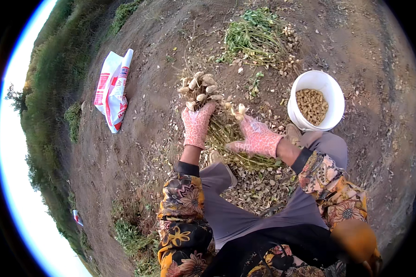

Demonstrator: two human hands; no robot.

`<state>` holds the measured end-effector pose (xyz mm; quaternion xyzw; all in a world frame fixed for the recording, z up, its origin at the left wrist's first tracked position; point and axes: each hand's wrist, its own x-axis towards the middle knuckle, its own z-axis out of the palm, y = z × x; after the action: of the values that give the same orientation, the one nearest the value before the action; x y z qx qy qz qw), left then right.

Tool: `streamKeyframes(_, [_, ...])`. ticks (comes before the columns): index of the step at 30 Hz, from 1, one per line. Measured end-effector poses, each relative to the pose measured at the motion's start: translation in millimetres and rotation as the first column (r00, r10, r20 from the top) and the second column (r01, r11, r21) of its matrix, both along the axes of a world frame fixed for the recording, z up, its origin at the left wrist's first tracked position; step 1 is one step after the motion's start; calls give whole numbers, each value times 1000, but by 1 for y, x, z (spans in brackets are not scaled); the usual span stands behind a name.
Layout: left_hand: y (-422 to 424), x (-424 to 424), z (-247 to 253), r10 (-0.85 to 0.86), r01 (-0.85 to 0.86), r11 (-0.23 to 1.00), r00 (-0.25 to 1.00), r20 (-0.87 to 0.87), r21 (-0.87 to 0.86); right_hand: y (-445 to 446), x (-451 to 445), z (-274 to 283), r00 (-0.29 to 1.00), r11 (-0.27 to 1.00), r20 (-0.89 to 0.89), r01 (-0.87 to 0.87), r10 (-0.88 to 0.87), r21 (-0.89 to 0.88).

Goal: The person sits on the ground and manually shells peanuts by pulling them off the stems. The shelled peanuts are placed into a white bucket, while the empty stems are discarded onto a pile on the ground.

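My left hand [197, 125], in a pink patterned glove, grips a peanut plant by its stems just below the roots. A cluster of pale peanut pods [201, 89] spreads above that hand, with thin roots among them. My right hand [258, 136] wears a matching glove. Its fingertips are at a few pods [241, 110] to the right of the cluster, and its thumb stands apart, lower down. Whether its fingers hold these pods is unclear. The plant's stems and leaves [225, 133] hang between and below both hands, partly hidden by the right one.
A white plastic bucket [336, 86], partly filled with peanuts [312, 106], stands beside my right knee. Beyond lies a heap of pulled peanut plants [258, 39]. A red-and-white printed sack [113, 90] is on the soil at left. Dry leaves [260, 190] cover the ground between my legs.
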<state>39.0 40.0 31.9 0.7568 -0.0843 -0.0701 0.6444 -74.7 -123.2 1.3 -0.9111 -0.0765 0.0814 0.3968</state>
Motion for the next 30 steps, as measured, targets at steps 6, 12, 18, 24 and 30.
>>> streamKeyframes(6, [9, -40, -40, 200, -338, 929, 797, -570, -148, 79, -17, -57, 864, 693, -504, 372, -14, 617])
streamKeyframes(12, [62, -39, -29, -22, -65, 985, 871, -492, -161, 88, -15, -71, 894, 826, -406, 370, -191, 426])
streamKeyframes(18, [98, -11, -19, 346, -498, 794, 842, -415, -349, 45, -6, -155, 757, 310, -649, 636, -75, 707])
streamKeyframes(24, [100, -11, -21, 342, -436, 864, 875, -342, -252, 14, -41, -189, 704, 155, -702, 686, 109, 711])
streamKeyframes(30, [72, -16, -41, 121, -94, 990, 948, -294, 105, 25, -38, -195, 749, 338, -663, 626, -8, 703])
